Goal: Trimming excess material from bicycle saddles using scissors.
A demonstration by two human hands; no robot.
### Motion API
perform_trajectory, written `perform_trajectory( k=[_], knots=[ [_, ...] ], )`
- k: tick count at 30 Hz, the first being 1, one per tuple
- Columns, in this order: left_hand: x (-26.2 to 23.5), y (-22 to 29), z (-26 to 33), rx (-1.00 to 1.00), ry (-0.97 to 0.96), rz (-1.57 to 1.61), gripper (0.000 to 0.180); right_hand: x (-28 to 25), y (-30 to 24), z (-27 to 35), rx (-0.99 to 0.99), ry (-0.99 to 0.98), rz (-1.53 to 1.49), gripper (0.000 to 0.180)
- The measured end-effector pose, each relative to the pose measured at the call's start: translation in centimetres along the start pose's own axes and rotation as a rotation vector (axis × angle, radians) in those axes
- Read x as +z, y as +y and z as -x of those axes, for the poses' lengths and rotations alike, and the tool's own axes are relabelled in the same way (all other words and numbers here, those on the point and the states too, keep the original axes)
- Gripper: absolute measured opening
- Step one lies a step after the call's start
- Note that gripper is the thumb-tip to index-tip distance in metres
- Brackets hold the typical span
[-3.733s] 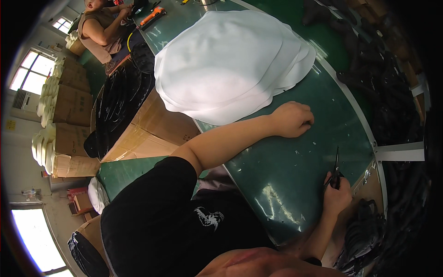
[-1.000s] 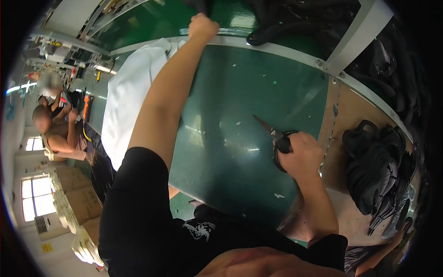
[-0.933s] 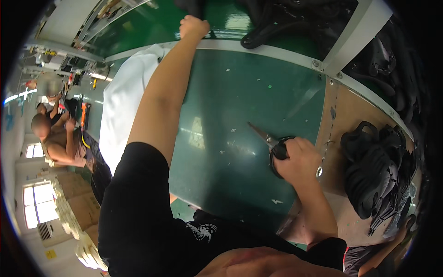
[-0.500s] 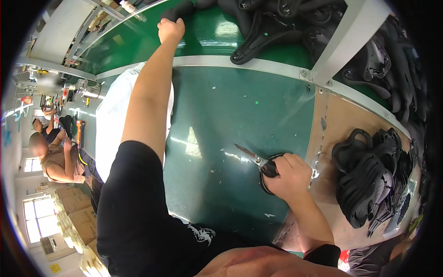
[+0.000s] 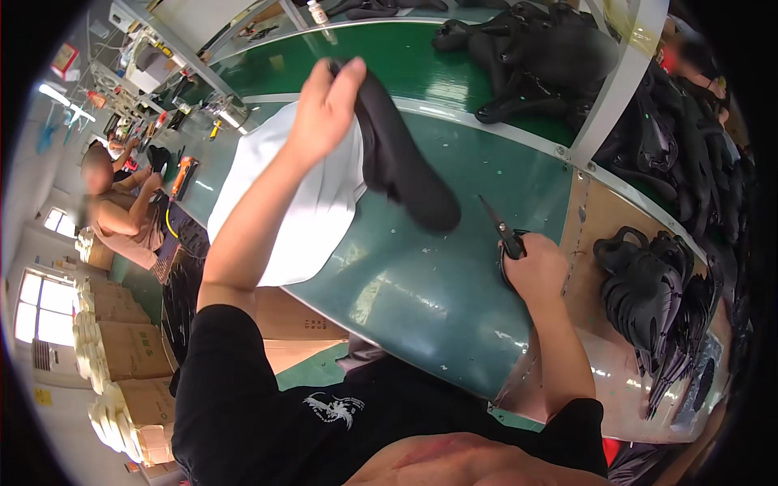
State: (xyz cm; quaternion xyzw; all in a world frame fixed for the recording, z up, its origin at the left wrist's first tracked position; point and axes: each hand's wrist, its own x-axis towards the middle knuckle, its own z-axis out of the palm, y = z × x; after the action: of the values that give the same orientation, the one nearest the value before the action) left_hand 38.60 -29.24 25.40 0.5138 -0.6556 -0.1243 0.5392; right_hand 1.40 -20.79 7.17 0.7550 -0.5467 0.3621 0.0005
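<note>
Green worktable [image 5: 421, 292] mid-frame, white cloth [image 5: 267, 211] upper left on it, black moulded parts [image 5: 656, 308] heaped right, cardboard boxes [image 5: 121, 356] stacked lower left.

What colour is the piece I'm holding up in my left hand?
Black. The piece in your left hand shows best in the head view, against the green table.

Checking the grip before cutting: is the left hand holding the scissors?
No, the left hand lifts a black sole-shaped piece; the scissors are in the right hand.
</note>
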Motion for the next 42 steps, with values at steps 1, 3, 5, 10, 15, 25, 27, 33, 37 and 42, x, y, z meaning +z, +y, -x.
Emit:
perform_trajectory(
  k=[1,3,5,10,15,25,27,33,37,42],
  knots=[
    [0.0,2.4,2.8,-0.108,-0.072,0.169,0.05,-0.2,-0.1,0.1,0.023,-0.024,0.012,0.024],
    [-1.4,4.8,6.7,-0.207,-0.273,0.191,0.048,-0.1,-0.3,0.1,-0.018,-0.024,0.029,0.025],
    [-2.0,6.8,8.9,-0.129,-0.582,-0.103,0.047,0.0,0.0,0.3,-0.026,-0.042,0.061,0.027],
    [4.8,6.9,15.9,0.192,-1.2,-0.415,0.042,-0.6,0.3,0.5,-0.058,-0.107,0.143,0.032],
    [8.0,2.7,21.8,0.532,-1.072,-0.369,0.039,0.4,-0.3,0.5,-0.114,-0.088,0.148,0.033],
    [6.3,-0.9,21.6,0.504,-0.784,0.026,0.029,0.0,-0.1,0.5,-0.071,-0.126,0.127,0.031],
    [6.6,-0.8,21.2,0.54,-0.768,0.029,0.023,0.0,-0.3,0.3,-0.062,-0.139,0.128,0.031],
    [7.9,-0.3,21.3,0.462,-0.705,0.003,0.025,0.3,-0.2,-0.1,-0.05,-0.138,0.129,0.034],
    [8.7,0.5,22.6,0.387,-0.68,-0.089,0.024,0.5,-0.1,0.0,-0.07,-0.123,0.138,0.036],
    [8.6,0.0,22.7,0.463,-0.611,-0.045,0.015,0.3,-0.8,0.2,-0.049,-0.115,0.12,0.035]
  ],
)
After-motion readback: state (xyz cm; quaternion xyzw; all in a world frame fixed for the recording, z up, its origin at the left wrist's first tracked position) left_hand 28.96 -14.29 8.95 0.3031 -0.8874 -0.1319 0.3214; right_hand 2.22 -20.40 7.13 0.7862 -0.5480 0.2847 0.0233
